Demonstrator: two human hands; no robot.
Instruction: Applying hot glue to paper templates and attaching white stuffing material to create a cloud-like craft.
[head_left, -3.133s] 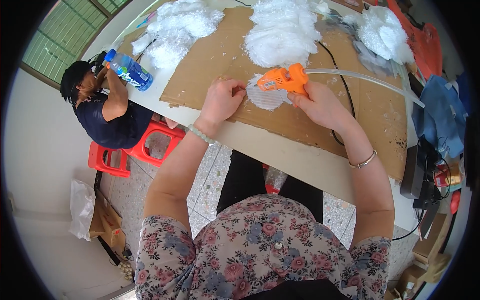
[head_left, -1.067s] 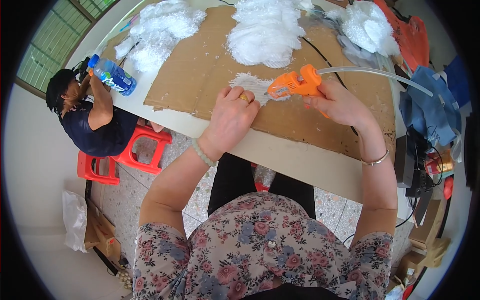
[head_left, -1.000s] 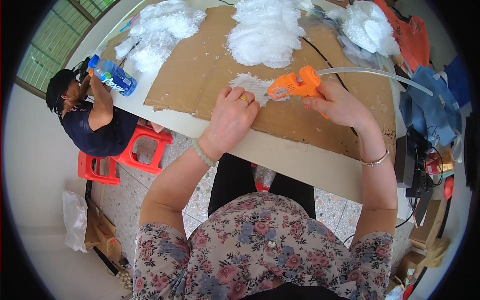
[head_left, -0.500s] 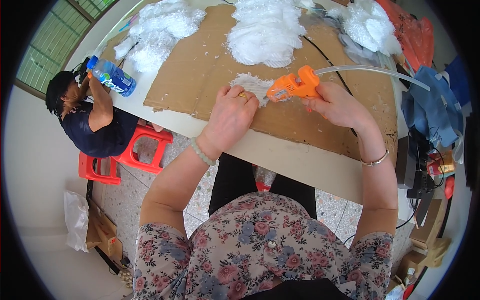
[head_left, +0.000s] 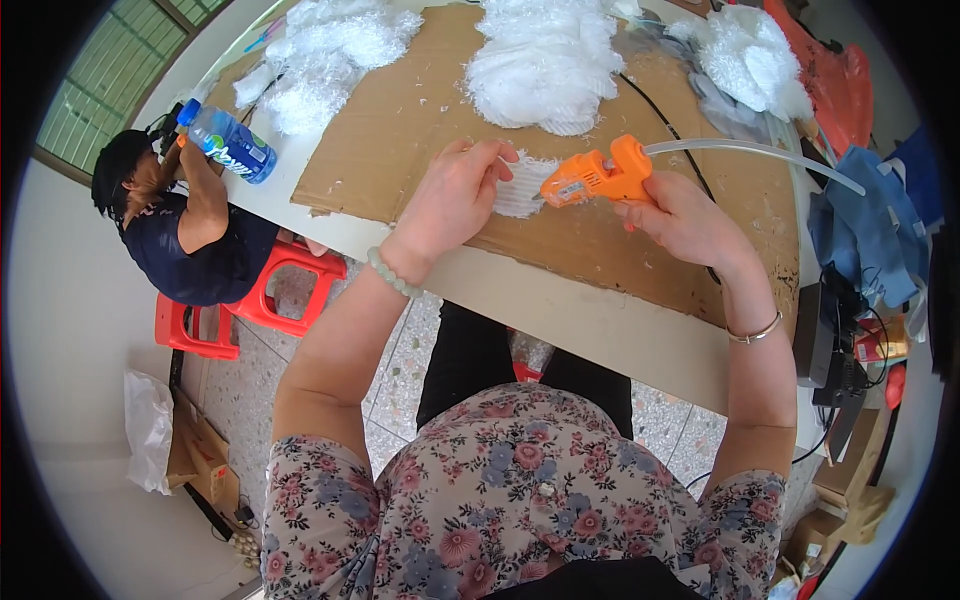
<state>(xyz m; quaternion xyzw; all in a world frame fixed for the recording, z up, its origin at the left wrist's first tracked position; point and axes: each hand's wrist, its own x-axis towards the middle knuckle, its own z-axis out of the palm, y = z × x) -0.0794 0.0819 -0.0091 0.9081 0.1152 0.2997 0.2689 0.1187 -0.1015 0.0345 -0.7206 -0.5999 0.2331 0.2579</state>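
Note:
My right hand [head_left: 688, 222] is wrapped round the handle of an orange hot glue gun [head_left: 600, 178]. A long translucent glue stick [head_left: 760, 149] runs out of the gun's back and bends to the right. The nozzle points left, at the right edge of a small white ribbed piece with frayed edges [head_left: 521, 192], which lies on a brown cardboard sheet [head_left: 400, 150]. Just left of that piece is my left hand [head_left: 452, 195], its fingers half bent and apart, with nothing seen in them. Its fingertips hover by the piece's upper left corner.
Beyond the hands lies a stack of white frayed pieces [head_left: 545, 75], with white heaps [head_left: 335, 60] to the left and right. A black cable [head_left: 668, 120] crosses the cardboard. A bottle [head_left: 232, 145] stands near another person [head_left: 185, 220] at left. Blue cloth [head_left: 865, 225] hangs at right.
My left hand has lifted off the white piece and moved slightly left, its fingers loosening from a pinch. The glue gun has shifted only a little to the right.

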